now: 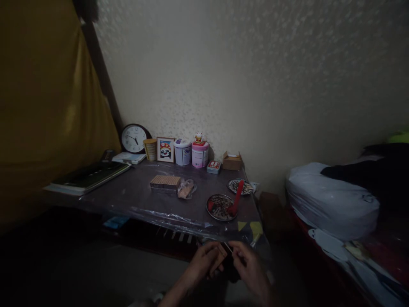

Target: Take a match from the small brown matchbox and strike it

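On the clock (133, 140) at the table's (121, 187) far left corner, a 12 tops the dial; the small print beneath is illegible. Along the far edge, labels on the white tub (182, 154) and pink tub (200, 157) are too small to read.

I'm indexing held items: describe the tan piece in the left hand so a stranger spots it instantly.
Find the plastic-covered table against the wall, then look just below its near edge in the picture, toward the right. There the left hand holds a tan rectangular piece. It is broader than its neighbour, the thin pale stick in the right hand.
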The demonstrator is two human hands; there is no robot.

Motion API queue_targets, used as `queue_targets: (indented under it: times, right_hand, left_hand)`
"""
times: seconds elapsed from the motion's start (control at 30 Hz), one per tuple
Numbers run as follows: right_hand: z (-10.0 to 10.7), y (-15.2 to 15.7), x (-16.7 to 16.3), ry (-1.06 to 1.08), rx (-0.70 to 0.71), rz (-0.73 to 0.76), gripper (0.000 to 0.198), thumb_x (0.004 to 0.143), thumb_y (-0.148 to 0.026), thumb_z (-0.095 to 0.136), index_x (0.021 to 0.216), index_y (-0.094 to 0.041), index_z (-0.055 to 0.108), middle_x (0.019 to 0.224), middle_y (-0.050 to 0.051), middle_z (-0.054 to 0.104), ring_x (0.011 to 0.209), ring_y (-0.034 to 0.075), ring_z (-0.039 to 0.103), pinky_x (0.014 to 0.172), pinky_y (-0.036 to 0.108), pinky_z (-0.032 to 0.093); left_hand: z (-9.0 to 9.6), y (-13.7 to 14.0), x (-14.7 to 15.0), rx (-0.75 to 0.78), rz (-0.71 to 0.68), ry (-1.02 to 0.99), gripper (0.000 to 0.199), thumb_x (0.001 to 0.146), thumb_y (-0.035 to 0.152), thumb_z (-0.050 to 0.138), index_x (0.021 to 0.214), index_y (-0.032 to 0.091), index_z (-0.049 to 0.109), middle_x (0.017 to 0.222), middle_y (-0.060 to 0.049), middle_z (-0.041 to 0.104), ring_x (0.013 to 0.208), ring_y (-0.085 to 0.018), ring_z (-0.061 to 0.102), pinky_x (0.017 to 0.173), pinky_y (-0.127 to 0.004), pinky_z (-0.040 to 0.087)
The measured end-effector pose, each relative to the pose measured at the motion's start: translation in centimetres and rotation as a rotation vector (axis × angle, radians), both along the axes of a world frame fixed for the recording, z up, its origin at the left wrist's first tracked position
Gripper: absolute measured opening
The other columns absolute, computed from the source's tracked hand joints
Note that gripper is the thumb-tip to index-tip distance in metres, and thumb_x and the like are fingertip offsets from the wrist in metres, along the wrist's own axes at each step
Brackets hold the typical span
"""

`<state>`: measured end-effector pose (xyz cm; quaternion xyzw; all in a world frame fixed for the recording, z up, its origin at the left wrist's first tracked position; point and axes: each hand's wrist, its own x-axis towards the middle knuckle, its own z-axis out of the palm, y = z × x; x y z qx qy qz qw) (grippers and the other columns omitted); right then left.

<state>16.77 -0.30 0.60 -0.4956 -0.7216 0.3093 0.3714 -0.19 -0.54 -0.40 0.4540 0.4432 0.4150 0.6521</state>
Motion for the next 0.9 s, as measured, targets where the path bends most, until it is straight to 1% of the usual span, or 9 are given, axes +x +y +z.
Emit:
queue_targets:
  times: [0.03,0.1,0.23,0.33,0.43,0.53,0.7,0.8,0.9]
  right_hand:
    - [0.0,0.1,0.0,0.055,-0.022,-0.004,0.020,0.079,-0.023,0.048,0.091,-0.021,0.062,0.083,0.004,0.066,0.076,0.018,0.062,0.067,0.028,0.048]
    - [0.1,0.2,0.0,0.162,-0.083,-0.003,0.017,0.079,-0.029,0.050,0.084,-0.020,0.064,0.077,0.004,0.064,0.071,0.018,0.061,0.060,0.027,0.047]
    - [0.6,-0.1,-0.5,0.353,-0.195,-0.036,0.019,0.073,-0.038,0.059,0.070,-0.019,0.059,0.066,0.000,0.058,0.059,0.015,0.056,0.053,0.024,0.045]
    - [1.0,-0.3,-0.8,0.422,-0.213,-0.048,0.024,0.070,-0.042,0.064,0.068,-0.019,0.057,0.062,-0.003,0.054,0.055,0.012,0.053,0.051,0.023,0.043]
    - [1.1,-0.4,-0.8,0.462,-0.217,-0.051,0.026,0.069,-0.044,0.066,0.067,-0.019,0.056,0.060,-0.004,0.052,0.053,0.011,0.050,0.052,0.022,0.042]
    - [1.1,-0.4,-0.8,0.495,-0.217,-0.051,0.028,0.068,-0.044,0.068,0.067,-0.019,0.055,0.061,-0.004,0.052,0.055,0.011,0.051,0.053,0.021,0.042]
    - [1.1,-0.6,-1.2,0.487,-0.199,-0.070,0.028,0.068,-0.044,0.067,0.065,-0.020,0.053,0.062,-0.004,0.051,0.058,0.012,0.051,0.055,0.023,0.043]
    - [1.0,-0.9,-1.5,0.443,-0.140,-0.035,0.025,0.072,-0.041,0.064,0.066,-0.020,0.053,0.065,-0.003,0.052,0.061,0.013,0.052,0.058,0.023,0.043]
    - [0.8,-1.3,-1.6,0.381,-0.035,0.006,0.020,0.077,-0.035,0.061,0.067,-0.020,0.053,0.066,-0.002,0.053,0.063,0.013,0.052,0.060,0.022,0.043]
  left_hand:
    - [0.1,0.0,0.0,0.002,0.024,-0.020,0.050,0.068,0.053,0.054,0.097,0.014,0.059,0.051,0.003,0.059,0.042,-0.009,0.048,0.042,-0.020,0.033]
    - [0.4,0.0,-0.1,-0.001,0.062,-0.050,0.056,0.067,0.052,0.055,0.106,0.012,0.054,0.052,0.002,0.060,0.048,-0.011,0.052,0.048,-0.021,0.035]
    - [1.1,-0.2,-0.2,-0.004,0.101,-0.079,0.066,0.068,0.049,0.056,0.118,0.007,0.045,0.054,0.001,0.062,0.051,-0.012,0.053,0.051,-0.023,0.035]
    - [1.5,-0.3,-0.2,0.011,0.106,-0.092,0.067,0.068,0.048,0.057,0.119,0.007,0.045,0.057,0.000,0.064,0.052,-0.012,0.053,0.049,-0.022,0.035]
    - [1.7,-0.6,-0.2,-0.004,0.097,-0.091,0.063,0.071,0.047,0.056,0.121,0.011,0.043,0.065,-0.002,0.066,0.046,-0.010,0.050,0.040,-0.019,0.031]
    - [1.6,-0.7,-0.2,0.007,0.082,-0.112,0.057,0.073,0.044,0.056,0.120,0.016,0.041,0.071,-0.001,0.067,0.040,-0.008,0.048,0.033,-0.018,0.031]
    - [1.8,-0.8,-0.2,0.061,0.083,-0.186,0.050,0.076,0.039,0.056,0.118,0.019,0.038,0.072,0.001,0.067,0.037,-0.007,0.049,0.033,-0.017,0.038]
    - [2.1,-0.9,-0.2,0.074,0.100,-0.201,0.052,0.075,0.039,0.058,0.119,0.019,0.037,0.071,0.001,0.066,0.036,-0.007,0.049,0.033,-0.018,0.040]
    - [2.3,-1.0,-0.2,0.082,0.122,-0.214,0.055,0.074,0.041,0.060,0.119,0.020,0.038,0.067,0.003,0.063,0.037,-0.007,0.049,0.034,-0.018,0.041]
